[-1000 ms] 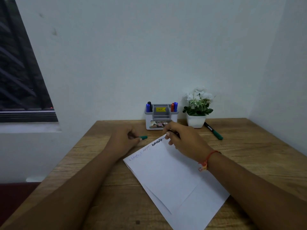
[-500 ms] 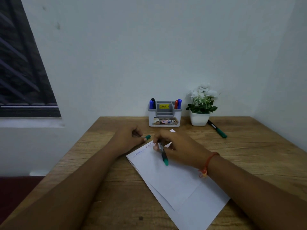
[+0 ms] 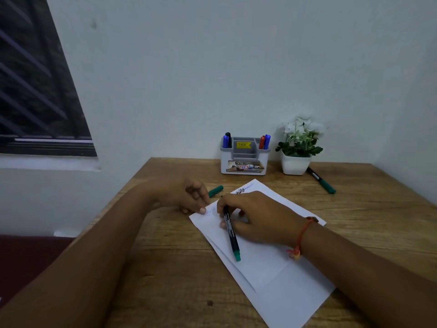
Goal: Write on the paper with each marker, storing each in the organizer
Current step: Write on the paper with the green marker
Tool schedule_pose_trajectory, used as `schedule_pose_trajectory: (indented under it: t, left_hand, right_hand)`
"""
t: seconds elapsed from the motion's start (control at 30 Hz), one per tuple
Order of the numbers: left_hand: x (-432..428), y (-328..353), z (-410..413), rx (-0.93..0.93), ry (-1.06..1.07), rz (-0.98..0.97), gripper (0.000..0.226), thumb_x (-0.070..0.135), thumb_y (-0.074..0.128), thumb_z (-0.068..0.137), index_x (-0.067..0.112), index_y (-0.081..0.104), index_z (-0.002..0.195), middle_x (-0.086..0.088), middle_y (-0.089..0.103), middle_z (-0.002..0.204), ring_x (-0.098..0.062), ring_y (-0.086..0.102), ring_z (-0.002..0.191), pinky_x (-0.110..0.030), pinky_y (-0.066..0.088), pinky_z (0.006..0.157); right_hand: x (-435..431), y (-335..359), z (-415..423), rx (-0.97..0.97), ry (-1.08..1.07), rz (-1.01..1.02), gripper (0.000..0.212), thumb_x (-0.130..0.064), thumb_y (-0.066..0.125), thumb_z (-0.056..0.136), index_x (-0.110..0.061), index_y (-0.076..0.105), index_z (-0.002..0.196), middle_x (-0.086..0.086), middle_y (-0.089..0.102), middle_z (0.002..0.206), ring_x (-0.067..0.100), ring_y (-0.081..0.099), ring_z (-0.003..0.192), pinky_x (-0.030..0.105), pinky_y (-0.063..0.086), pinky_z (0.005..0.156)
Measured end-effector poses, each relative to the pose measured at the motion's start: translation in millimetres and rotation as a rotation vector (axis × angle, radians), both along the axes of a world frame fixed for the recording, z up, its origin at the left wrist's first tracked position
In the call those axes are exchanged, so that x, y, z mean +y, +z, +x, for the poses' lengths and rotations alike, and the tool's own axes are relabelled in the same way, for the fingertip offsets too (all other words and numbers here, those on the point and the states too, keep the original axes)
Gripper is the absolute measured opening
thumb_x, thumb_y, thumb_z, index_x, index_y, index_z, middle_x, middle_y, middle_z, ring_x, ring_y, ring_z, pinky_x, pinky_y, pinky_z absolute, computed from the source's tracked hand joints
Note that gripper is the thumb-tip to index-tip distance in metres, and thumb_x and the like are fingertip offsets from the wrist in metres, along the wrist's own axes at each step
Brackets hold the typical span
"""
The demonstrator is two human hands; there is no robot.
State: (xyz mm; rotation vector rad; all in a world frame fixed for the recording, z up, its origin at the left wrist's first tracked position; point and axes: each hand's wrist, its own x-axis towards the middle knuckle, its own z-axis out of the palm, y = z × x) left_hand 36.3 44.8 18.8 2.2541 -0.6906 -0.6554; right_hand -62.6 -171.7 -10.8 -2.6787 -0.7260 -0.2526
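Right hand (image 3: 256, 218): fingers curled round the green marker (image 3: 231, 234), pinching it near the writing end. The barrel runs from under the fingers back toward the person, and its green tail end stands clear of the palm, above the paper (image 3: 283, 271). The tip is hidden beneath the fingers, so contact with the sheet cannot be confirmed.

Left hand (image 3: 186, 197): fingers curled narrowly, holding the green cap (image 3: 215, 191), which protrudes from them toward the organizer (image 3: 244, 162). One fingertip (image 3: 202, 210) rests at the paper's upper left edge, just beside the right hand.

The paper lies at an angle on the wooden table (image 3: 165, 261), with scribbled lines along its far edge. The organizer stands upright at the back of the table by the wall. A blue and a black marker (image 3: 227, 140) are in its left compartment; a red and a blue marker (image 3: 264, 142) are in its right.

A second green marker (image 3: 322, 181) lies on the table, touching or just beside the white flower pot (image 3: 295, 165).
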Motion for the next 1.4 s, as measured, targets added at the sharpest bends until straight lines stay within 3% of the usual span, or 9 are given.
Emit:
schedule_pose_trajectory:
  t: [0.1, 0.2, 0.33, 0.53, 0.8, 0.87, 0.97, 1.13, 1.4]
  left_hand:
    - [1, -1, 0, 0.022, -0.024, -0.02, 0.029, 0.007, 0.08, 0.078, 0.01, 0.07, 0.105, -0.006, 0.069, 0.091, -0.012, 0.063, 0.08, -0.02, 0.053, 0.068]
    - [1, -2, 0, 0.016, -0.036, -0.029, 0.029, 0.007, 0.079, 0.078, 0.01, 0.068, 0.105, -0.007, 0.069, 0.092, -0.014, 0.063, 0.082, -0.022, 0.053, 0.07]
    - [2, -3, 2, 0.049, -0.039, -0.054, 0.025, -0.003, 0.072, 0.082, 0.007, 0.067, 0.105, -0.014, 0.07, 0.095, -0.016, 0.064, 0.083, -0.026, 0.053, 0.073]
    - [2, -4, 4, 0.1, -0.031, -0.063, 0.034, -0.008, 0.068, 0.082, 0.005, 0.064, 0.113, -0.014, 0.069, 0.1, -0.016, 0.065, 0.086, -0.021, 0.054, 0.072]
    - [4, -4, 4, 0.137, -0.038, -0.073, 0.037, -0.008, 0.071, 0.08, 0.008, 0.065, 0.114, -0.011, 0.07, 0.102, -0.016, 0.066, 0.091, -0.026, 0.055, 0.084]
    - [4, -4, 4, 0.145, -0.04, -0.082, 0.039, -0.008, 0.072, 0.079, 0.006, 0.064, 0.115, -0.008, 0.07, 0.097, -0.012, 0.067, 0.087, -0.022, 0.055, 0.079]
    - [6, -5, 5, 0.156, -0.042, -0.091, 0.041, -0.008, 0.072, 0.079, 0.006, 0.064, 0.117, -0.005, 0.069, 0.094, -0.01, 0.066, 0.084, -0.02, 0.053, 0.075]
    - [8, -7, 6, 0.15, -0.049, -0.097, 0.039, -0.006, 0.074, 0.078, 0.012, 0.068, 0.112, -0.005, 0.067, 0.096, -0.011, 0.063, 0.086, -0.024, 0.052, 0.081]
    - [7, -7, 6, 0.151, -0.051, -0.094, 0.038, -0.008, 0.073, 0.079, 0.01, 0.067, 0.112, -0.006, 0.066, 0.095, -0.01, 0.062, 0.082, -0.022, 0.053, 0.079]
  right_hand:
    - [3, 2, 0, 0.045, -0.047, 0.111, 0.021, -0.026, 0.054, 0.101, -0.027, 0.065, 0.118, -0.01, 0.072, 0.106, 0.0, 0.061, 0.09, 0.016, 0.045, 0.079]
    - [15, 4, 0, 0.151, -0.166, 0.479, 0.032, -0.04, 0.056, 0.1, -0.016, 0.076, 0.101, -0.006, 0.076, 0.089, 0.008, 0.071, 0.084, 0.028, 0.059, 0.079]
    - [35, 5, 3, 0.39, -0.21, 0.804, 0.016, -0.022, 0.066, 0.096, -0.01, 0.076, 0.096, 0.006, 0.079, 0.083, 0.016, 0.077, 0.081, 0.032, 0.062, 0.074]
    - [41, -2, 4, 0.448, -0.308, 0.718, 0.009, -0.021, 0.073, 0.087, -0.012, 0.078, 0.087, 0.004, 0.078, 0.076, 0.009, 0.068, 0.064, 0.024, 0.056, 0.066]
    - [42, 1, 5, 0.497, -0.351, 0.741, 0.018, -0.015, 0.072, 0.082, 0.002, 0.076, 0.087, 0.0, 0.071, 0.065, 0.004, 0.062, 0.058, 0.017, 0.05, 0.057]
    - [43, 2, 3, 0.448, -0.363, 0.694, 0.019, -0.019, 0.073, 0.083, 0.0, 0.077, 0.082, -0.001, 0.07, 0.062, -0.001, 0.06, 0.054, 0.013, 0.048, 0.055]
    - [46, -1, 3, 0.391, -0.372, 0.648, 0.021, -0.027, 0.075, 0.081, -0.007, 0.077, 0.076, 0.005, 0.074, 0.065, 0.0, 0.061, 0.056, 0.022, 0.051, 0.063]
    - [48, -5, 5, 0.317, -0.373, 0.585, 0.032, -0.03, 0.075, 0.079, -0.023, 0.06, 0.051, -0.012, 0.06, 0.049, 0.0, 0.055, 0.054, 0.021, 0.042, 0.057]
    - [49, -2, 6, 0.321, -0.375, 0.551, 0.03, -0.036, 0.076, 0.079, -0.024, 0.059, 0.057, -0.012, 0.057, 0.051, 0.002, 0.054, 0.056, 0.017, 0.038, 0.054]
